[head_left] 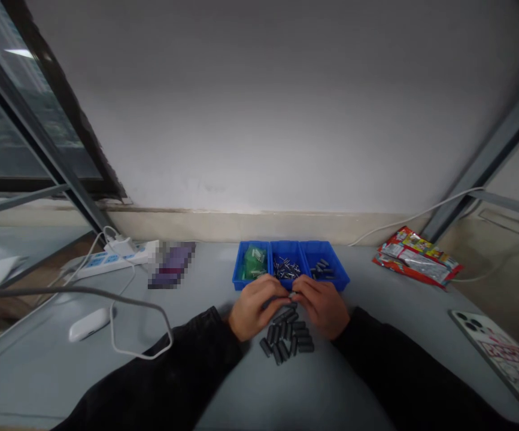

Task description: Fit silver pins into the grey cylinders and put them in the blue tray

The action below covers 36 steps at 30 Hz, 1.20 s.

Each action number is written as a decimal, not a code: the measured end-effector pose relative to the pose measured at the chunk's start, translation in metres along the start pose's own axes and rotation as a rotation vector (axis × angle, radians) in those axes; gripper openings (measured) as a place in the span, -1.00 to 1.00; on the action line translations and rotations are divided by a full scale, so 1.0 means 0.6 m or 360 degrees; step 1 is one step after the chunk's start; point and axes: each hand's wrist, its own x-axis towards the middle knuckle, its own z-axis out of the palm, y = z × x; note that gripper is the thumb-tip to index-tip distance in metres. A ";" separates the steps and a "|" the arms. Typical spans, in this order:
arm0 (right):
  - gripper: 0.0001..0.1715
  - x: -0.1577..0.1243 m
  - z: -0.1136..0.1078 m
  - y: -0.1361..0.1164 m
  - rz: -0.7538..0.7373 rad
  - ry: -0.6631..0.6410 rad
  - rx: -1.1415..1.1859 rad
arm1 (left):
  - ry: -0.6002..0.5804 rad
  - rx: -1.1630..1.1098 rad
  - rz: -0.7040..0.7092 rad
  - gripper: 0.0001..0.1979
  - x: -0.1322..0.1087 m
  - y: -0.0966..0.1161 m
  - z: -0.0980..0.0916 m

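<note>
From the head camera, the left hand (pixel 257 310) and the right hand (pixel 322 306) meet over the table. The fingers of both hands are curled closed, and their tips pinch a small dark piece (pixel 293 295), though they hide most of it. Right under the fingers lies a pile of black tube-shaped parts (pixel 286 338). Just past the fingertips sits a blue tray (pixel 286 244) with three parts: green bits (pixel 254 263) on the left, small silver and black pieces (pixel 286 268) in the middle, and dark pieces (pixel 322 269) on the right. A tiny piece is best held with the fingertips, low and steady. Far left of the fingers are a power strip (pixel 111 263) and a white mouse (pixel 89 324). A grey cable (pixel 79 291) crosses there. Far right are a red snack bag (pixel 416 257) and a phone (pixel 495 359). Nothing is in the way of the fingers.
</note>
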 end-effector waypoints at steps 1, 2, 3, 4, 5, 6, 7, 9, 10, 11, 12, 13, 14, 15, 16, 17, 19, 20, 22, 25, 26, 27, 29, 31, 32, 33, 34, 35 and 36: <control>-0.68 0.000 -0.001 -0.001 0.0007 0.0000 0.0004 | -0.0016 -0.0002 -0.0010 -0.93 0.000 0.001 0.000; -0.67 -0.001 -0.001 -0.003 0.0016 0.0004 0.0009 | -0.0031 -0.0001 -0.0019 -0.93 -0.001 0.002 0.000; -0.67 -0.001 -0.002 -0.004 0.0028 0.0015 0.0016 | -0.0045 0.0002 -0.0023 -0.92 -0.001 0.002 -0.001; -0.68 -0.001 -0.002 -0.005 0.0039 0.0033 0.0026 | -0.0052 0.0007 -0.0018 -0.88 -0.001 0.003 -0.001; -0.69 -0.002 -0.002 -0.006 0.0049 0.0049 0.0042 | -0.0055 0.0015 0.0013 -0.83 -0.001 0.004 -0.001; -0.70 -0.002 -0.002 -0.006 0.0059 0.0064 0.0063 | -0.0055 0.0029 0.0048 -0.80 -0.001 0.004 -0.001; -0.71 -0.002 -0.002 -0.006 0.0071 0.0073 0.0089 | -0.0049 0.0049 0.0077 -0.80 0.000 0.005 -0.001; -0.71 -0.002 -0.001 -0.005 0.0104 0.0048 0.0142 | -0.0051 0.0087 0.0083 -0.84 0.001 0.005 -0.001; -0.71 -0.003 -0.001 -0.003 0.0124 0.0022 0.0167 | -0.0054 0.0102 0.0066 -0.85 0.002 0.005 -0.002; -0.71 -0.003 0.000 -0.002 0.0142 -0.0005 0.0183 | -0.0055 0.0113 0.0041 -0.85 0.002 0.004 -0.003; -0.71 -0.004 0.000 -0.001 0.0154 -0.0023 0.0187 | -0.0047 0.0123 0.0011 -0.84 0.002 0.003 -0.003; -0.74 -0.005 0.001 0.000 0.0161 -0.0034 0.0182 | -0.0030 0.0131 -0.0021 -0.83 0.002 0.003 -0.004; -0.78 -0.005 0.002 0.000 0.0166 -0.0033 0.0172 | -0.0004 0.0139 -0.0052 -0.83 0.002 0.002 -0.005; -0.83 -0.006 0.003 0.000 0.0169 -0.0026 0.0159 | 0.0025 0.0146 -0.0079 -0.83 0.001 0.001 -0.006; -0.85 -0.007 0.004 -0.001 0.0172 -0.0017 0.0145 | 0.0050 0.0150 -0.0102 -0.82 0.001 0.001 -0.006; -0.84 -0.007 0.005 -0.002 0.0173 -0.0001 0.0135 | 0.0068 0.0150 -0.0119 -0.83 0.001 0.000 -0.007; -0.84 -0.008 0.007 -0.003 0.0167 0.0049 0.0138 | 0.0078 0.0145 -0.0131 -0.84 0.000 -0.001 -0.006; -0.87 -0.007 0.008 -0.003 0.0161 0.0074 0.0147 | 0.0076 0.0144 -0.0131 -0.84 -0.001 -0.001 -0.006; -0.89 -0.006 0.009 -0.002 0.0153 0.0110 0.0163 | 0.0067 0.0144 -0.0126 -0.84 -0.002 -0.001 -0.004; -0.85 -0.005 0.010 0.000 0.0163 0.0087 0.0153 | 0.0067 0.0133 -0.0112 -0.84 -0.003 0.001 -0.004; -0.83 -0.005 0.011 0.001 0.0168 0.0072 0.0160 | 0.0065 0.0128 -0.0109 -0.84 -0.003 0.002 -0.004; -0.81 -0.006 0.012 0.002 0.0173 0.0055 0.0175 | 0.0063 0.0123 -0.0107 -0.84 -0.003 0.002 -0.004; -0.76 -0.006 0.014 0.002 0.0185 0.0017 0.0219 | 0.0059 0.0115 -0.0113 -0.85 -0.002 0.003 -0.004; -0.71 -0.007 0.016 0.002 0.0201 -0.0005 0.0253 | 0.0057 0.0103 -0.0128 -0.85 -0.002 0.002 -0.005; -0.72 -0.007 0.017 0.002 0.0217 -0.0013 0.0266 | 0.0061 0.0095 -0.0133 -0.85 -0.003 0.001 -0.005; -0.76 -0.007 0.017 0.001 0.0237 -0.0019 0.0276 | 0.0067 0.0091 -0.0141 -0.85 -0.003 0.000 -0.004; -0.81 -0.007 0.018 0.001 0.0258 -0.0019 0.0282 | 0.0074 0.0089 -0.0149 -0.85 -0.003 -0.001 -0.004; -0.83 -0.007 0.017 0.000 0.0273 -0.0013 0.0277 | 0.0086 0.0087 -0.0156 -0.86 -0.004 -0.002 -0.004; -0.84 -0.007 0.017 0.000 0.0279 -0.0001 0.0263 | 0.0098 0.0088 -0.0162 -0.86 -0.004 -0.003 -0.003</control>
